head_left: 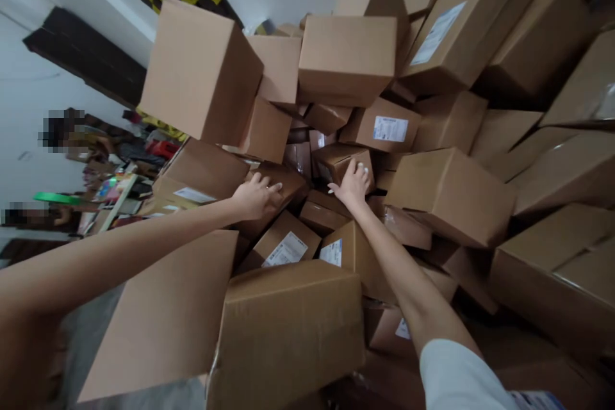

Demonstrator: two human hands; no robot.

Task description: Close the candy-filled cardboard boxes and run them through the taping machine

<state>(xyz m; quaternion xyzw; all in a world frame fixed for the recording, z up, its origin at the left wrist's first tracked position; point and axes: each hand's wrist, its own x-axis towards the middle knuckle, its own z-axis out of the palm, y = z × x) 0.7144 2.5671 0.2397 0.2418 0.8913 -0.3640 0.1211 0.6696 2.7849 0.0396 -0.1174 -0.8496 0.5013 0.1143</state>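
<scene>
Heaped cartons (pixel 449 195) fill the storeroom before us.
Our left hand (pixel 257 196) rests open on a dark box (pixel 289 184); our right hand (pixel 354 183) grasps a small box (pixel 339 159) mid-pile, fingers curled over its edge.

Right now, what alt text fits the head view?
Both hands reach into a jumbled pile of cardboard boxes: the left hand lies on one small box, the right hand on a second box beside it.
</scene>
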